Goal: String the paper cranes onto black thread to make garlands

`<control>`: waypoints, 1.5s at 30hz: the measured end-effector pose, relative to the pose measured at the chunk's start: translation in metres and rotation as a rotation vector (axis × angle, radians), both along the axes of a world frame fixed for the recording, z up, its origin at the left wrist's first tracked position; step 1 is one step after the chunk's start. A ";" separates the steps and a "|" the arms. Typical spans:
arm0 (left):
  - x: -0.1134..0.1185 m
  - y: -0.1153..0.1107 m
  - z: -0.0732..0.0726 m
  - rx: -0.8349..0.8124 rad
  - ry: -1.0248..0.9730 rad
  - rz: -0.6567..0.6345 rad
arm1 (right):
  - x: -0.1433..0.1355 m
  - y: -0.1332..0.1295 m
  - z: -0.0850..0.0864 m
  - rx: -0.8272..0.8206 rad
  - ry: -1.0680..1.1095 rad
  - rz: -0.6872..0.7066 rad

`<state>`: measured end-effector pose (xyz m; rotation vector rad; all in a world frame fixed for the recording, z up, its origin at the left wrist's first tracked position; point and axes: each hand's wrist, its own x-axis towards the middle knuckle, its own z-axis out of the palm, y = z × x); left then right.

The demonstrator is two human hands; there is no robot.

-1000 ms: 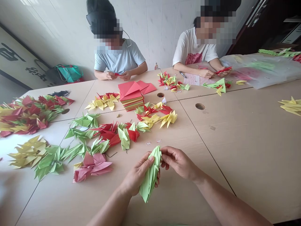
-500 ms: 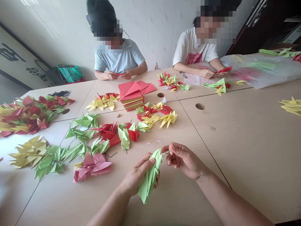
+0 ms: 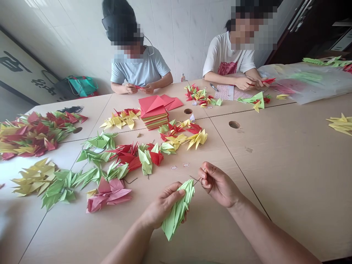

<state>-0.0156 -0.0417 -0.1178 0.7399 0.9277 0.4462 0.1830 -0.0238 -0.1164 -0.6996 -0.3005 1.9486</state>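
A bundle of light green folded paper pieces (image 3: 177, 212) is gripped in my left hand (image 3: 165, 205), thumb on top and fingertips curled round the far side. My right hand (image 3: 218, 183) is just to the right and slightly higher, thumb and index finger pinching a thin dark wire or cord (image 3: 195, 180). The strand runs from the pinch toward the upper end of the bundle; whether it is fixed to the papers I cannot tell. Left of my hands lie a pink folded paper cluster (image 3: 108, 196) and a green cluster (image 3: 62, 187).
A stack of red and yellow paper (image 3: 154, 117) stands mid-table, among several red, green and yellow folded clusters. A large mixed pile (image 3: 35, 132) lies at left. Two co-workers sit opposite, handling red paper. A plastic sheet (image 3: 316, 82) covers the far right.
My right hand has risen slightly and drawn the strand away from the bundle, with its fingers curled in more. The green bundle has shifted a little down and right.
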 end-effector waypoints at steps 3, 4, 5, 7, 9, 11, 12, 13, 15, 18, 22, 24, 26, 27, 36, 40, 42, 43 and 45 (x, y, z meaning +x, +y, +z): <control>0.000 0.000 0.001 -0.004 0.010 -0.004 | 0.000 0.001 0.000 -0.009 -0.008 -0.019; 0.001 0.000 0.001 -0.006 0.014 -0.001 | 0.001 0.001 0.000 -0.014 -0.014 -0.025; 0.001 0.000 0.001 -0.007 0.018 0.001 | 0.002 0.002 -0.001 -0.020 -0.021 -0.032; 0.002 0.001 0.002 -0.005 0.026 0.009 | 0.005 0.005 -0.002 -0.034 -0.037 -0.050; 0.002 0.001 0.003 -0.001 0.030 0.023 | 0.008 0.008 -0.002 -0.045 -0.054 -0.074; 0.003 0.002 0.003 -0.003 0.030 0.034 | 0.010 0.010 -0.002 -0.051 -0.072 -0.092; 0.003 0.002 0.004 -0.004 0.031 0.036 | 0.011 0.011 -0.002 -0.052 -0.081 -0.097; 0.003 0.002 0.004 -0.004 0.033 0.036 | 0.011 0.011 -0.002 -0.052 -0.089 -0.100; 0.003 0.002 0.004 0.004 0.038 0.030 | 0.010 0.010 -0.001 -0.050 -0.105 -0.105; 0.003 0.000 0.004 0.021 0.047 0.028 | 0.009 0.009 -0.001 -0.047 -0.129 -0.116; 0.004 0.000 0.005 0.036 0.056 0.027 | 0.008 0.009 -0.002 -0.037 -0.167 -0.139; 0.004 -0.001 0.005 0.043 0.060 0.024 | 0.008 0.009 -0.002 -0.022 -0.196 -0.149; 0.004 -0.001 0.005 0.051 0.063 0.020 | 0.008 0.008 0.001 0.000 -0.231 -0.157; 0.003 -0.001 0.005 0.056 0.063 0.018 | 0.008 0.006 0.002 0.014 -0.253 -0.160; 0.003 -0.005 0.004 0.096 0.035 0.033 | 0.017 -0.011 0.012 0.169 -0.597 -0.163; 0.003 -0.006 0.001 0.089 0.011 0.040 | 0.032 -0.018 0.005 0.196 -0.806 -0.187; 0.003 -0.005 0.000 0.075 -0.008 0.055 | 0.043 -0.021 0.002 0.216 -0.941 -0.255; 0.003 -0.004 -0.001 0.067 -0.020 0.067 | 0.048 -0.023 0.002 0.227 -1.012 -0.301; 0.003 -0.003 -0.001 0.044 -0.049 0.098 | 0.053 -0.029 0.004 0.269 -1.142 -0.396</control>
